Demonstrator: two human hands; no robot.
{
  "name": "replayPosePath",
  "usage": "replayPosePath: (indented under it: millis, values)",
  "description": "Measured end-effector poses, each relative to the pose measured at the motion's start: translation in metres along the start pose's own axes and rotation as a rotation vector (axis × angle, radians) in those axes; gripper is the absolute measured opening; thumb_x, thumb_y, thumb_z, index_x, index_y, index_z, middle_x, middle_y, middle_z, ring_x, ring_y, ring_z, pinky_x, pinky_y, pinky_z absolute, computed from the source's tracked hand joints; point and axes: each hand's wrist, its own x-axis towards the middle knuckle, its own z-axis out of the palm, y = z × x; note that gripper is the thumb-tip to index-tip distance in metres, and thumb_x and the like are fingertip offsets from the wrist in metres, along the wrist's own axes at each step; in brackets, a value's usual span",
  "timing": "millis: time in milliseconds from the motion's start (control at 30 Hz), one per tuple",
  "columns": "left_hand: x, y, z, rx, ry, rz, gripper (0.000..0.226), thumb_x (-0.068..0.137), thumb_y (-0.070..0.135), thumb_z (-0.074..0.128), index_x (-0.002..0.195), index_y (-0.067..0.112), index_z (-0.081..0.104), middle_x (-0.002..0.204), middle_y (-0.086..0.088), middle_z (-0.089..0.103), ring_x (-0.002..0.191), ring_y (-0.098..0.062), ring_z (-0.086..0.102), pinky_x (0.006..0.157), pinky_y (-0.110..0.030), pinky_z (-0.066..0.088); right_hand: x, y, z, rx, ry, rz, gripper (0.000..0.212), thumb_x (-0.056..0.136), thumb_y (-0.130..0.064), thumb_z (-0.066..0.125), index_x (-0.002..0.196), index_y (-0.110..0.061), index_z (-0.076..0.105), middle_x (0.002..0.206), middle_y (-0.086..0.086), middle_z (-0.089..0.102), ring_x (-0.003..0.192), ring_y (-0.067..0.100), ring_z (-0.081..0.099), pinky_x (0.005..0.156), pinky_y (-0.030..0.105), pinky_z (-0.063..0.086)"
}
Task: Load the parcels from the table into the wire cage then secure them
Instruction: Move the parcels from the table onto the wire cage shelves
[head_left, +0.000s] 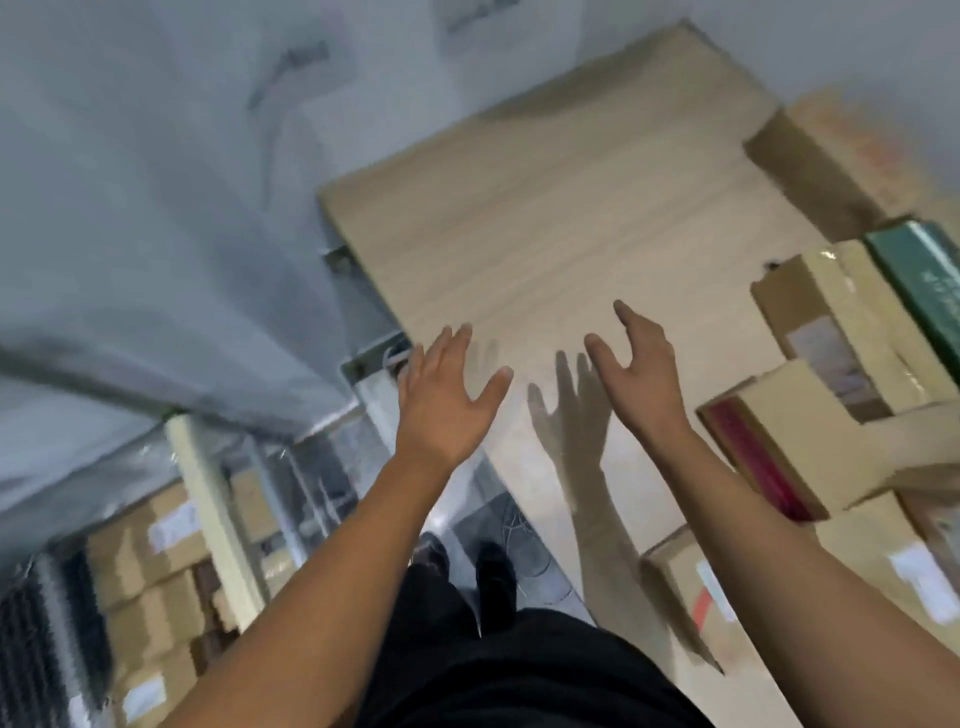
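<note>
Well, your pale wooden tabletop (545, 223) fills the middle of the frame, with a blurred grey background (156, 182) at upper left. The parcels (831, 332) crowd its right edge; the wire cage (270, 467) stands at lower left, with cartons (145, 545) inside. Your hands, left hand (441, 410) and right hand (641, 374), hover over the bare wood, fingers spread and holding nothing.

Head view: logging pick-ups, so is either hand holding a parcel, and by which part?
Nothing is held: left hand and right hand hover open over the pale wooden table, clear of the brown cardboard parcels.
</note>
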Motion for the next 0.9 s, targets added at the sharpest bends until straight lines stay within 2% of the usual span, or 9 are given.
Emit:
replayPosePath:
  millis: [133, 300, 467, 600, 667, 833, 900]
  values:
    - [0.071, 0.050, 0.028, 0.033, -0.136, 0.108, 0.077, 0.097, 0.071, 0.045, 0.163, 0.037, 0.022, 0.172, 0.009, 0.015, 0.160, -0.023, 0.002, 0.129, -0.051, 0.007, 0.037, 0.039, -0.034, -0.005, 0.139, 0.164, 0.064, 0.100, -0.048, 0.058, 0.157, -0.024, 0.040, 0.159, 0.006, 0.042, 0.150, 0.024, 0.033, 0.117, 0.031, 0.027]
    - [0.169, 0.110, 0.069, 0.098, -0.279, 0.274, 0.076, 0.097, 0.069, 0.046, 0.162, 0.035, 0.026, 0.172, 0.008, 0.018, 0.160, -0.023, 0.004, 0.128, -0.052, 0.011, 0.111, 0.075, -0.046, -0.119, 0.197, 0.292, 0.065, 0.101, -0.047, 0.056, 0.158, -0.020, 0.039, 0.159, 0.011, 0.041, 0.149, 0.029, 0.034, 0.123, 0.039, 0.027]
    - [0.269, 0.174, 0.103, 0.203, -0.360, 0.476, 0.075, 0.098, 0.068, 0.045, 0.162, 0.035, 0.024, 0.172, 0.006, 0.016, 0.160, -0.024, 0.004, 0.129, -0.051, 0.011, 0.184, 0.115, -0.029, -0.253, 0.206, 0.508, 0.072, 0.098, -0.065, 0.033, 0.162, -0.036, 0.020, 0.169, 0.009, 0.022, 0.157, 0.029, 0.014, 0.127, 0.050, 0.013]
    - [0.339, 0.226, 0.139, 0.278, -0.388, 0.625, 0.075, 0.098, 0.066, 0.046, 0.162, 0.034, 0.024, 0.172, 0.004, 0.015, 0.159, -0.027, 0.002, 0.129, -0.050, 0.008, 0.227, 0.151, -0.007, -0.363, 0.189, 0.549, 0.072, 0.099, -0.069, 0.016, 0.164, -0.040, 0.006, 0.174, 0.005, -0.002, 0.159, 0.023, -0.012, 0.127, 0.051, -0.009]
    - [0.368, 0.247, 0.160, 0.316, -0.396, 0.685, 0.075, 0.098, 0.067, 0.047, 0.162, 0.035, 0.025, 0.173, 0.005, 0.014, 0.159, -0.027, 0.000, 0.129, -0.050, 0.006, 0.237, 0.164, 0.001, -0.447, 0.222, 0.558, 0.071, 0.100, -0.070, 0.008, 0.164, -0.041, -0.001, 0.173, 0.002, -0.011, 0.158, 0.021, -0.021, 0.126, 0.051, -0.014]
    - [0.425, 0.309, 0.216, 0.427, -0.409, 0.831, 0.082, 0.094, 0.070, 0.052, 0.162, 0.035, 0.024, 0.173, 0.002, 0.011, 0.159, -0.032, -0.003, 0.127, -0.050, -0.002, 0.240, 0.175, 0.006, -0.524, 0.233, 0.553, 0.070, 0.101, -0.070, 0.005, 0.163, -0.041, -0.007, 0.171, 0.001, -0.018, 0.157, 0.024, -0.023, 0.126, 0.053, -0.010]
    - [0.444, 0.341, 0.242, 0.466, -0.427, 0.919, 0.088, 0.091, 0.074, 0.054, 0.162, 0.034, 0.024, 0.173, 0.000, 0.010, 0.159, -0.034, -0.003, 0.127, -0.053, -0.003, 0.239, 0.178, 0.006, -0.585, 0.191, 0.549, 0.070, 0.105, -0.065, 0.018, 0.163, -0.039, -0.011, 0.170, 0.004, -0.020, 0.157, 0.028, -0.022, 0.126, 0.055, -0.006]
